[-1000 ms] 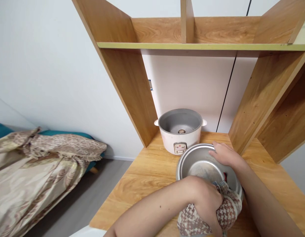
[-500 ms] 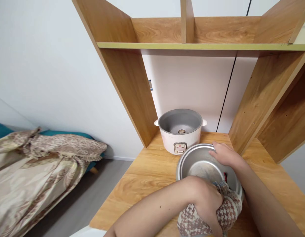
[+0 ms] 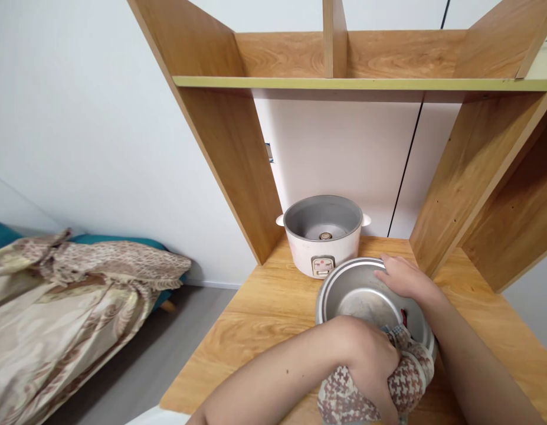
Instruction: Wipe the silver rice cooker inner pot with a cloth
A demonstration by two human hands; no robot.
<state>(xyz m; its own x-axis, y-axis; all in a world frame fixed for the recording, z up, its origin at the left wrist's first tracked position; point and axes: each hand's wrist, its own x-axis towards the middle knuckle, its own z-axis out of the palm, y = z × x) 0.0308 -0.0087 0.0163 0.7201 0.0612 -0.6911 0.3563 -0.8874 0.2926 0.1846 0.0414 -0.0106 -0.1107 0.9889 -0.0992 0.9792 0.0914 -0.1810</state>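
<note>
Seen from the head camera, a person's left hand (image 3: 370, 357) is balled tight around a checked cloth (image 3: 410, 378), pressing it against the near rim of a steel pot (image 3: 357, 298) that stands on the desk (image 3: 264, 301) just in front of an open cooker (image 3: 330, 251). Opposite, the right hand (image 3: 401, 276) clasps the pot's far rim, fingers close together and pointing left, so the bowl lies between the two hands, with the left hand nearer the camera.

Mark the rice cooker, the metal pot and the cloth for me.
rice cooker (image 3: 303, 248), head view, white outer wall.
metal pot (image 3: 357, 300), head view, bare inner floor.
cloth (image 3: 410, 378), head view, bunched patterned fold.
</note>
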